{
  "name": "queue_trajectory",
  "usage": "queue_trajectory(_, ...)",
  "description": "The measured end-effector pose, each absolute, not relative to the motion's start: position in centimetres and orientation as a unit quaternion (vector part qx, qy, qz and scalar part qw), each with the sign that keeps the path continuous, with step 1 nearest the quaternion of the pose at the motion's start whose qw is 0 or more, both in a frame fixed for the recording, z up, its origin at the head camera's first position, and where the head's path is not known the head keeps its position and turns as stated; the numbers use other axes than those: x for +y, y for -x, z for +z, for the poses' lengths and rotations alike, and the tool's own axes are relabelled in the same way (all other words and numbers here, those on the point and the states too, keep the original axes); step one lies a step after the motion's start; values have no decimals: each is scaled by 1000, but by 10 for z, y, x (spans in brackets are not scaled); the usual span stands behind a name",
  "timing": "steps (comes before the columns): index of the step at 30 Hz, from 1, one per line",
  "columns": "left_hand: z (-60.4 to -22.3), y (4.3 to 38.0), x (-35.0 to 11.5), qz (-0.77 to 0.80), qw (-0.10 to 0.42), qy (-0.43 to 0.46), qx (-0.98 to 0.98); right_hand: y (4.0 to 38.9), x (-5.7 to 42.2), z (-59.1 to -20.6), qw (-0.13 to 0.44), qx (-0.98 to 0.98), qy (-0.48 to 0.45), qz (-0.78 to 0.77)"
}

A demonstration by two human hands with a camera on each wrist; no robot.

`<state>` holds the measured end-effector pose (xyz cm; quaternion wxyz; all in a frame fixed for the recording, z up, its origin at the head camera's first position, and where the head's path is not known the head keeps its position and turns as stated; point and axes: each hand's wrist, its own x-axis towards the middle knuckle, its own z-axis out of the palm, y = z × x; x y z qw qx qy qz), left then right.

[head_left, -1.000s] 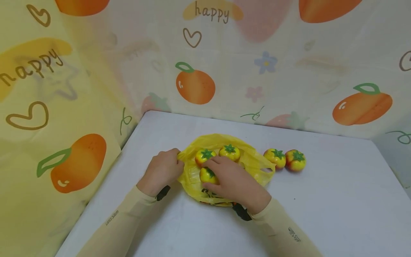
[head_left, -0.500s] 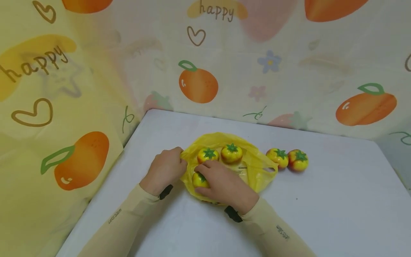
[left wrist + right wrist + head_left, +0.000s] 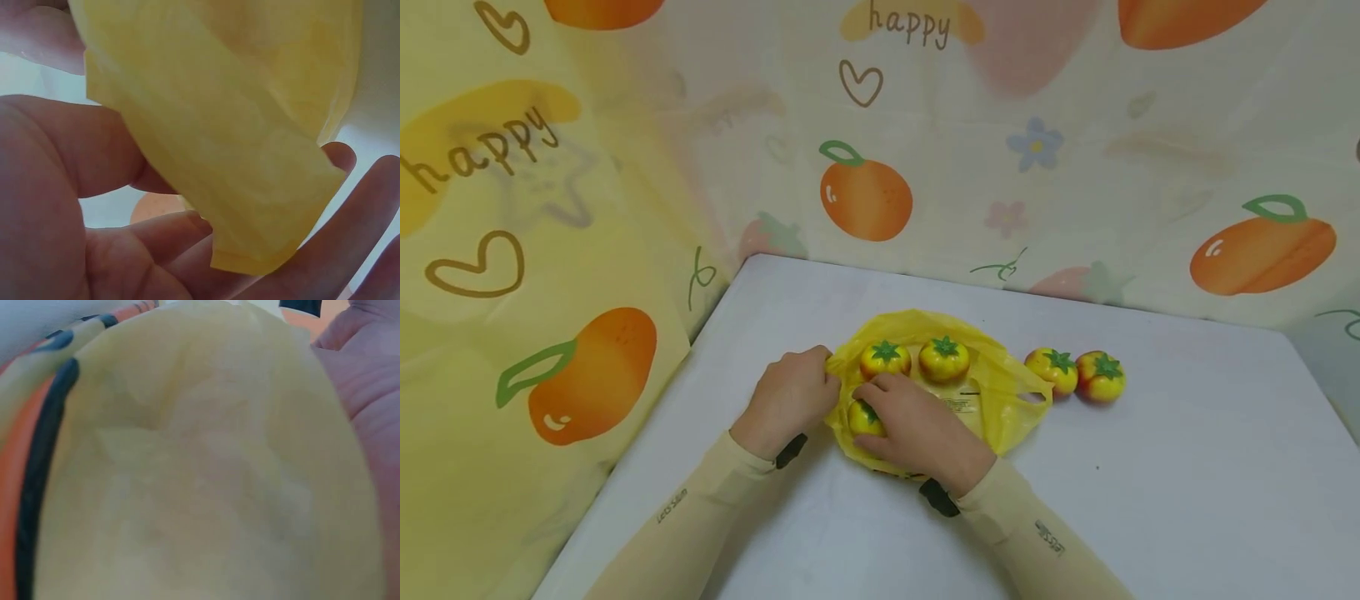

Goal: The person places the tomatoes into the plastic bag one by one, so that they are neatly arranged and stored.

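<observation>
A thin yellow plastic bag (image 3: 1011, 412) lies spread on the white desk (image 3: 1187, 492), its mouth wide open and facing up. The film is crinkled and see-through in places, with small dark lettering on the part showing inside and a slit-like handle hole near its right end; the right wrist view shows orange and black print on its outside.

The left hand (image 3: 792, 398) has its fingers clamped on the bag's left edge. The right hand (image 3: 917, 429) reaches into the mouth, thumb and fingers curled around the near fruit (image 3: 863, 420), which is yellow with a green top, partly covered by the hand.

Behind it in the bag sit the rear left fruit (image 3: 883, 357) and the rear right fruit (image 3: 943, 361), squat, glossy, yellow blushing to red, each capped by a green star-shaped calyx. Just beyond the bag's right end, two matching loose fruits (image 3: 1101, 379) sit touching on the desk.
</observation>
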<state>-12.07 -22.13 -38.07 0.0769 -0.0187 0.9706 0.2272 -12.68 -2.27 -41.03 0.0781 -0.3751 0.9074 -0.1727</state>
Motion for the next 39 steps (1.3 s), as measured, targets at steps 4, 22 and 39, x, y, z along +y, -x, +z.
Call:
queue_trajectory(4, -381, 121, -217, 226, 76, 13, 971, 127, -20, -411, 80, 910, 370, -172)
queue_trajectory(22, -381, 126, -202, 222, 82, -4, 972, 128, -4, -409, 68, 913, 364, -170)
queue_trajectory(39, -381, 119, -217, 239, 101, 10, 966, 126, 64, -373, 53, 940, 278, -192)
